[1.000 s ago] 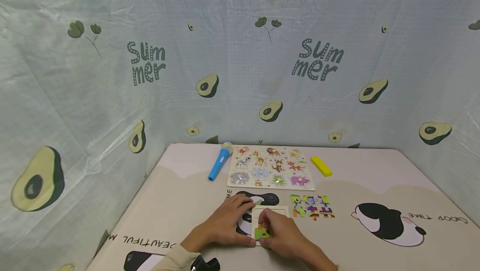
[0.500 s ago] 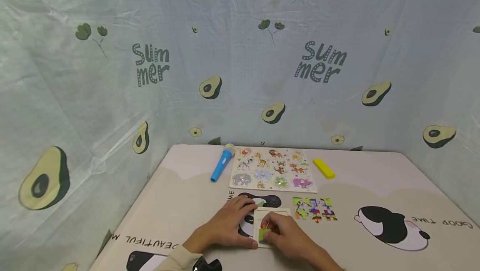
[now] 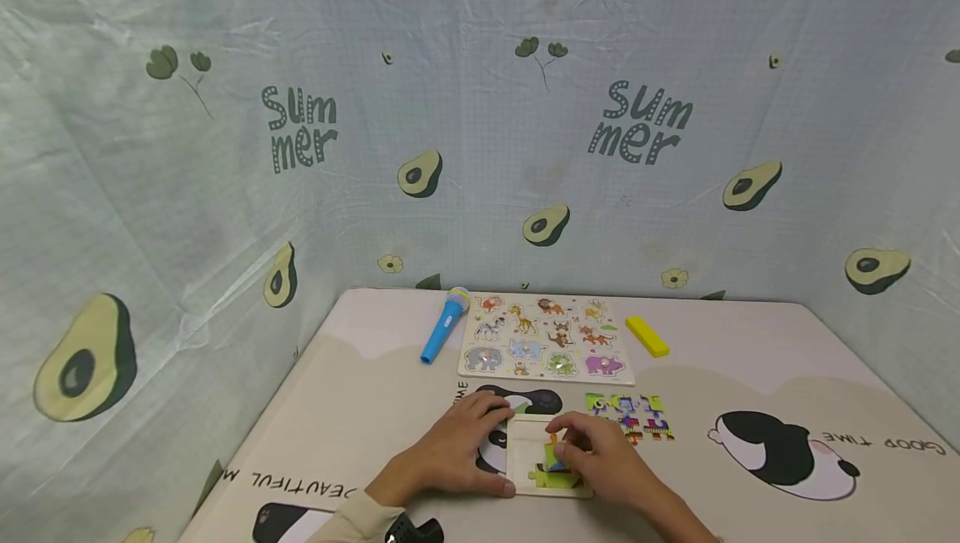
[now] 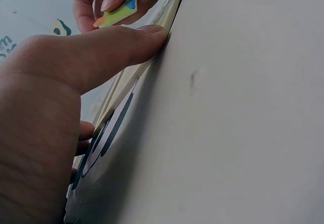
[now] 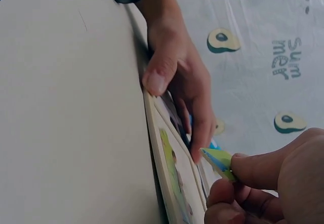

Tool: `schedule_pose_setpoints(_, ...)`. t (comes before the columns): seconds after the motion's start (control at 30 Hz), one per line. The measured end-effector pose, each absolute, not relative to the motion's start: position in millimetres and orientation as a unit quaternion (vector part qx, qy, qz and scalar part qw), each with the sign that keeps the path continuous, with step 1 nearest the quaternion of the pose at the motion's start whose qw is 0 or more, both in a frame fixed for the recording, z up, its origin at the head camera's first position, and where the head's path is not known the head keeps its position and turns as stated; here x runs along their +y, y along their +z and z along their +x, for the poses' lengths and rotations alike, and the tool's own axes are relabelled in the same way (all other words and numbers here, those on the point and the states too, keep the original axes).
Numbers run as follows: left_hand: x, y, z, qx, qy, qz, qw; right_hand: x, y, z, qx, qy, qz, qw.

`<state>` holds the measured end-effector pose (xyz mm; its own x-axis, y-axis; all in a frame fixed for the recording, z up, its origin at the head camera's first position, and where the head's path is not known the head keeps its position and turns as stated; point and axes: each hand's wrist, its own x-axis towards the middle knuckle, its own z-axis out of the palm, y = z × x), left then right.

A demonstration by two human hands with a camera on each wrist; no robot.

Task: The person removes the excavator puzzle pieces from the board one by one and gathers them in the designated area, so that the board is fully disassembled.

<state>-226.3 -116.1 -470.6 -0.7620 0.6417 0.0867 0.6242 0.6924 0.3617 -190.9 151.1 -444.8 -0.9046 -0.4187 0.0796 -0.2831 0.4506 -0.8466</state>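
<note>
Preferably, the flat green-and-blue puzzle piece point(image 3: 552, 455) pinched by the right hand point(image 3: 611, 461) at bottom centre should be lowered level, the pale rectangular wooden tray point(image 3: 522, 453) below steadied by spread fingers of the left hand point(image 3: 448, 446).

The right hand point(image 5: 291, 168) pinches a green-and-blue piece point(image 5: 216, 160); the left hand point(image 5: 182, 64) touches a board point(image 5: 156, 120).

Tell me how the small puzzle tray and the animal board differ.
Size: the small puzzle tray is far smaller than the animal board.
Filling: the small puzzle tray is largely bare, with green pieces along its near side; the animal board has animal pictures throughout.
Contact: the left hand touches the small puzzle tray; neither hand touches the animal board.
Both are flat and pale-edged.
</note>
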Motion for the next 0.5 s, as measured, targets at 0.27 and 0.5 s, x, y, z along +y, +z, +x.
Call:
schedule_pose_setpoints(0.27, -115.9, -470.8, -226.7, 0.920, 0.189, 0.344, 0.024, 168.9, -445.7, -191.1, 0.850, -0.500, -0.157, 0.051)
schedule_pose_setpoints(0.5, -116.1, -469.7, -225.9, 0.920, 0.193, 0.341, 0.029, 179.7, -446.8, -192.0, 0.862, -0.491, -0.118, 0.044)
